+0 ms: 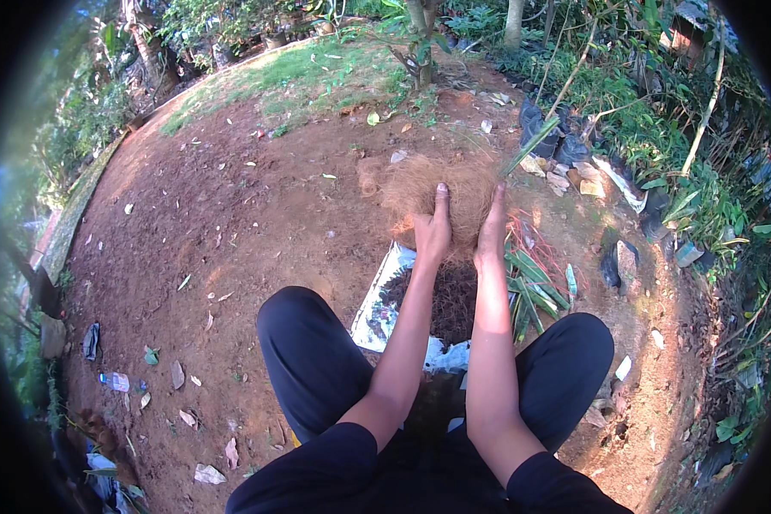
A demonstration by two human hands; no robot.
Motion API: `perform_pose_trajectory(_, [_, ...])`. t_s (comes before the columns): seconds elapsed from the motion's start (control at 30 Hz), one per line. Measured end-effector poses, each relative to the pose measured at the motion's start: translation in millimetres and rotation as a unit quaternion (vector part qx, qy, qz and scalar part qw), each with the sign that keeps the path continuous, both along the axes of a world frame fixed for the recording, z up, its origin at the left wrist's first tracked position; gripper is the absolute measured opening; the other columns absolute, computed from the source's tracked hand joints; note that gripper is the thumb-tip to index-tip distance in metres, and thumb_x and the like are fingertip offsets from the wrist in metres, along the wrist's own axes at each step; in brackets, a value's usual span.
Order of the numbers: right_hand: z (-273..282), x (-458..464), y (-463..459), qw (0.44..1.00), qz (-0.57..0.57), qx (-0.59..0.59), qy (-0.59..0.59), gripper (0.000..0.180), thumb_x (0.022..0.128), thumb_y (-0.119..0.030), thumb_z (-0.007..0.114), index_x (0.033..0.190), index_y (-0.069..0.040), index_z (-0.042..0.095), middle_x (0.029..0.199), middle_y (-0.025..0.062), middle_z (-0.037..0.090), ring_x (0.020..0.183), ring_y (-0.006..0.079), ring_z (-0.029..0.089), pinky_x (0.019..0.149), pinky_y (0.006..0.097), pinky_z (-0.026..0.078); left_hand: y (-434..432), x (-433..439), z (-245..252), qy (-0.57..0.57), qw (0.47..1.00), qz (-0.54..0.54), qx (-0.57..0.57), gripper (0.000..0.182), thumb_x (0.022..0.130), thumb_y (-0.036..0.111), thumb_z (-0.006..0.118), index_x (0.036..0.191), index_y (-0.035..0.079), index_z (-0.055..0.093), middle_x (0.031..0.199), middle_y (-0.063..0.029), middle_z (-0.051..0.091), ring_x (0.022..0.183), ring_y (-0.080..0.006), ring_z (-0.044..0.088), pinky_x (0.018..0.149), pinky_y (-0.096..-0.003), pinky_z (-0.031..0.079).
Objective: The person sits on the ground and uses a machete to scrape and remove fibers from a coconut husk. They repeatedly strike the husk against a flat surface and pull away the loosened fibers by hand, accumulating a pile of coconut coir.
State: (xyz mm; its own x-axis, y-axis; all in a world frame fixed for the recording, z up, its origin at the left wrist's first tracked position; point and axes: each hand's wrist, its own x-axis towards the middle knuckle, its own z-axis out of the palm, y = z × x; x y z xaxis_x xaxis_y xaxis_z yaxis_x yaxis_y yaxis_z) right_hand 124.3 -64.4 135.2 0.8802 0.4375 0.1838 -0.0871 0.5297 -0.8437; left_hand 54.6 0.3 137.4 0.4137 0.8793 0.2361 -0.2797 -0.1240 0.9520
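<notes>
Both my hands hold a loose bundle of brown coconut fibre point(417, 183) out in front of my knees. My left hand point(434, 228) grips its near side with the thumb pointing up. Against the right side presses my right hand point(491, 225), its fingers mostly hidden by the fibre. Below my forearms lies a white plastic sack point(372, 324) with dark soil point(453, 308) and root-like strands on it. Just right of the sack, cut green leaf pieces point(530, 283) rest on the ground beside a tangle of pinkish-red string point(533, 247).
A slender tree point(423, 45) stands ahead at a patch of grass point(283, 70). To the right are black plant bags point(540, 128), broken stones point(588, 180) and dense shrubs. A plastic bottle point(115, 381) and dry leaves litter the soil at left, inside a low kerb point(77, 212).
</notes>
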Motion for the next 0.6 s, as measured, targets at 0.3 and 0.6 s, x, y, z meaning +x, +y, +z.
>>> perform_pose_trajectory(0.3, [-2.2, -7.7, 2.5, 0.998, -0.054, 0.006, 0.041, 0.067, 0.094, -0.04, 0.066, 0.14, 0.003, 0.043, 0.136, 0.0172, 0.054, 0.119, 0.0242, 0.057, 0.103, 0.0391, 0.044, 11.1, -7.7, 11.2, 0.014, 0.998, -0.06, -0.006, 0.061, 0.099, 0.042, 0.055, 0.135, -0.008, 0.049, 0.133, -0.0242, 0.057, 0.124, -0.0316, 0.053, 0.106, -0.0382, 0.038])
perform_pose_trajectory(0.6, [-3.5, 0.3, -2.9, 0.988, -0.11, 0.057, 0.087, 0.052, 0.094, -0.028, 0.067, 0.131, 0.007, 0.054, 0.128, 0.0147, 0.06, 0.114, 0.0223, 0.058, 0.099, 0.0358, 0.044, -0.6, 1.7, 12.1, -0.01, 0.995, -0.024, -0.1, 0.084, 0.087, 0.061, 0.061, 0.133, -0.009, 0.052, 0.13, -0.023, 0.058, 0.12, -0.0322, 0.055, 0.103, -0.0397, 0.041])
